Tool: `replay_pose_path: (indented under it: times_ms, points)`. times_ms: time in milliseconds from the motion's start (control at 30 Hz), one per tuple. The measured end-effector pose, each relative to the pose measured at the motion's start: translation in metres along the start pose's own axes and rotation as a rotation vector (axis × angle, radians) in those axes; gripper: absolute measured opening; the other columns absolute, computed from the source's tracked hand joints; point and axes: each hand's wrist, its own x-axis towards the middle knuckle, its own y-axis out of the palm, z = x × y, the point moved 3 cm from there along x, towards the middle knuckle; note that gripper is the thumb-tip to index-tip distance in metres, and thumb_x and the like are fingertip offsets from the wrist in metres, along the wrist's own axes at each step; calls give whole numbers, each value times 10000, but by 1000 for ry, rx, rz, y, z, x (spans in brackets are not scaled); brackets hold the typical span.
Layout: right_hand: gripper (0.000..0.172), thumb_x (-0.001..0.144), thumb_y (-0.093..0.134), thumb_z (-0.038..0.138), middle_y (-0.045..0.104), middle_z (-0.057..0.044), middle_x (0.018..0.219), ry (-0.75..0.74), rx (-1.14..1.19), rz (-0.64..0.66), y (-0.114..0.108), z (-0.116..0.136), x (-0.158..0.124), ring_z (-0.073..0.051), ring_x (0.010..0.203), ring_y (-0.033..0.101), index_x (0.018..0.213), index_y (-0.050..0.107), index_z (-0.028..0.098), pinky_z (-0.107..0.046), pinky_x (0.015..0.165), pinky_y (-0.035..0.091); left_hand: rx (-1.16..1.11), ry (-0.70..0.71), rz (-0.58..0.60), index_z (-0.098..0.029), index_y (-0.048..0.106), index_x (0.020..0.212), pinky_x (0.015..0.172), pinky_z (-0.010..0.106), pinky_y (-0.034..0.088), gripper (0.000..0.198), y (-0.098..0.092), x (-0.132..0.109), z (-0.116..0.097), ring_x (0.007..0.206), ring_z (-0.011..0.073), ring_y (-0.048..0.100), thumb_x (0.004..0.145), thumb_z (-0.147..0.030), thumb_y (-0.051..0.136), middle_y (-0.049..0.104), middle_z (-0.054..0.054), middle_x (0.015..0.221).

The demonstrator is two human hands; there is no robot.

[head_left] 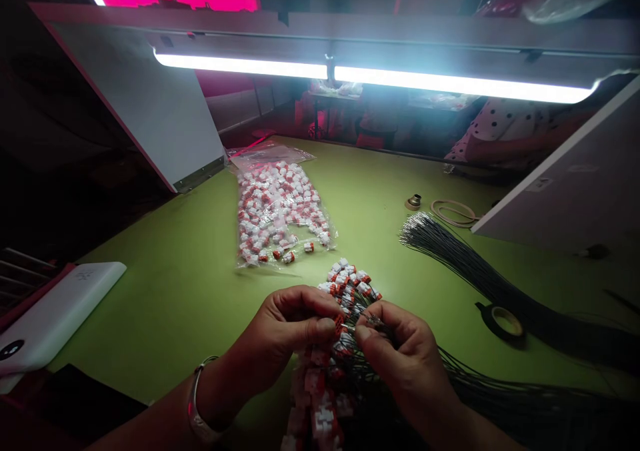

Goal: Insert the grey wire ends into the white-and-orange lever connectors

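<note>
Near the front of the green table, my left hand (275, 334) pinches a small red plug connector (339, 322) between thumb and forefinger. Facing it, my right hand (405, 348) is closed on a thin wire (349, 328), whose pale tip points at the connector and is very near or touching it. Whether the tip sits inside a hole is too small to tell. Behind and below my hands lies a heap of white-and-red connectors (344, 274) with dark wires attached. Those black wires (485, 379) trail off to the right beneath my right forearm.
A clear plastic bag (280, 204) of connectors lies mid-table. On the right are a bundle of black wires (465, 264), a black tape roll (507, 322), rings (455, 212) and a small metal piece (414, 202). A white device (60, 311) stands left. Another person's sleeve (505, 121) shows behind.
</note>
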Motion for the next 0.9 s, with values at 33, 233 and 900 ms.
replay_pose_path:
  times_ms: [33,233,900]
  points:
    - [269,775,701,361,396,61,537,9,10,4,0,0,0,-90,495,287,645,537,192,-211,433,259,18,36,4,-200,798,766,768,229,553,130,0,0,-1,817,144,661,677,-130,861,726,23,845]
    - [313,781,720,411,423,55,562,67,76,60,0,-1,1,-92,517,305,665,538,184,-212,457,275,85,138,94,-220,807,780,759,223,555,194,4,-2,-6,826,138,657,699,-44,821,710,23,873]
    - [360,807,725,452,443,53,596,129,113,142,0,-7,-3,-88,537,321,696,520,179,-213,490,286,47,223,129,-218,810,794,728,212,557,244,7,-4,0,811,140,670,716,10,775,742,35,871]
